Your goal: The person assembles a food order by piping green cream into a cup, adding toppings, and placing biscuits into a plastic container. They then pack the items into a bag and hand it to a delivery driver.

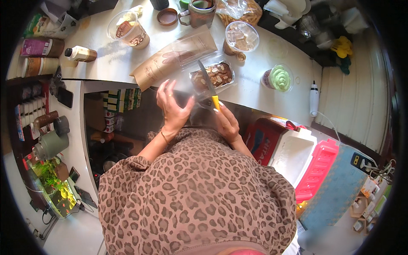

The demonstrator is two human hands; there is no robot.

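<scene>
A small loaf cake (220, 75) topped with sliced nuts sits in a clear plastic container (196, 88) at the counter's near edge. My right hand (227, 122) is closed on the yellow handle of a knife (208, 80), whose blade slants up across the left part of the loaf. My left hand (173, 108) hovers left of the container, fingers spread and curved, with nothing in it. Just beyond that hand lies a brown paper bag (159, 63) with a clear window, flat on the white counter.
Near the back stand a cup of ice (241, 37), a cream-topped cup (132, 34), a glass mug (202, 15) and a bag of snacks (242, 12). A green-swirled cup (280, 78) is at right, a small bottle (80, 54) at left. An opened cooler (293, 155) stands below.
</scene>
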